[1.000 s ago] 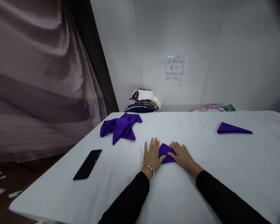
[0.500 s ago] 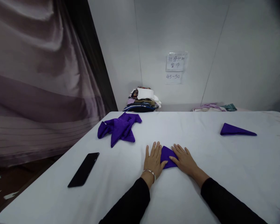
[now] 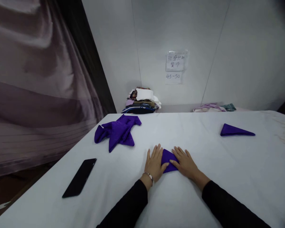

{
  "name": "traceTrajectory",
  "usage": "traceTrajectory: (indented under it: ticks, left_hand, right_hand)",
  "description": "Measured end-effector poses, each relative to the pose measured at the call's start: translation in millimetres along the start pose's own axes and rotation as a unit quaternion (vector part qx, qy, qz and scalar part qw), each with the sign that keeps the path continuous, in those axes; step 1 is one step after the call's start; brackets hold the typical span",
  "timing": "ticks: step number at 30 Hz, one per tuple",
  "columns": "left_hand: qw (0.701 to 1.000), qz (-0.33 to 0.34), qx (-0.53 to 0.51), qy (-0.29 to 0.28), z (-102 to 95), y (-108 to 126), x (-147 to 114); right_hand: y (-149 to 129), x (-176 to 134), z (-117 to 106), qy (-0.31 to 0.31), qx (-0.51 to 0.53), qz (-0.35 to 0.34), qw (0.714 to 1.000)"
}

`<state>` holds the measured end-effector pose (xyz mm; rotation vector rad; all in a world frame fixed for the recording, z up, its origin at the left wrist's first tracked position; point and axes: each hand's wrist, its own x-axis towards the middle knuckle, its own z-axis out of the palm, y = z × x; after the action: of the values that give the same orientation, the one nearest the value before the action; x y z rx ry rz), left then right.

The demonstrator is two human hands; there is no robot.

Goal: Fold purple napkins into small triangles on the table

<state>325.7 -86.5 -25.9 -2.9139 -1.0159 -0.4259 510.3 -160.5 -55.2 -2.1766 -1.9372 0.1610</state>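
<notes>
A folded purple cloth napkin (image 3: 168, 160) lies flat on the white-covered table (image 3: 194, 202), its top corner pointing away from me. My left hand (image 3: 155, 163) rests flat on its left side, fingers stretched out, a bracelet at the wrist. On the napkin's right side lies my right hand (image 3: 184, 161), also flat and open. The two thumbs point toward each other over the cloth. Both palms hide the napkin's side edges.
A heap of purple napkins (image 3: 120, 131) lies at the far left. A black phone (image 3: 79, 178) is left of my hands. Another folded napkin (image 3: 236, 130) sits at the far right. Stacked clothes (image 3: 142, 101) stand behind the table, below a handwritten sign (image 3: 175, 61).
The whole view has shifted slightly, so things appear a little further left. Both hands stay flat on the napkin, with hardly any movement against it.
</notes>
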Motion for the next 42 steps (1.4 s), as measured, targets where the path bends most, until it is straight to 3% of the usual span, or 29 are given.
traceTrajectory:
  ticks: [3, 5, 11, 20, 26, 30, 37, 42]
  left_hand:
    - [0.996, -0.056, -0.054, -0.046, -1.8, -3.5, 12.8]
    - [0.996, -0.071, -0.04, -0.046, 0.1, -3.2, 20.8]
    - [0.996, 0.042, 0.071, 0.032, 7.7, 3.1, 28.0]
    - [0.994, 0.053, 0.085, 0.05, 7.5, 1.3, 22.2]
    - [0.997, -0.03, -0.05, -0.042, 10.6, -5.3, 24.5]
    - [0.986, -0.073, -0.14, -0.054, 7.2, -9.0, 34.3]
    - [0.915, -0.195, -0.324, -0.141, 7.0, -10.9, 50.9]
    - [0.89, -0.192, -0.381, -0.159, 5.7, -12.7, 40.6]
  right_hand:
    - [-2.3, -0.1, -4.4, -0.01, 0.005, 0.006, 1.0]
    - [-4.5, -0.8, -8.4, -0.014, 0.009, 0.009, 1.0]
    - [-7.4, -2.4, -13.6, -0.007, 0.011, 0.007, 1.0]
    - [0.2, 0.2, 1.0, 0.02, 0.009, -0.01, 1.0]
    - [1.4, 0.1, 2.0, 0.027, 0.011, -0.013, 0.999]
    - [-0.2, -0.2, -1.7, 0.025, 0.015, -0.011, 1.0]
    - [-2.3, -1.5, -7.6, 0.01, 0.02, -0.003, 1.0]
    - [-2.8, -2.6, -9.2, 0.011, 0.027, -0.005, 1.0]
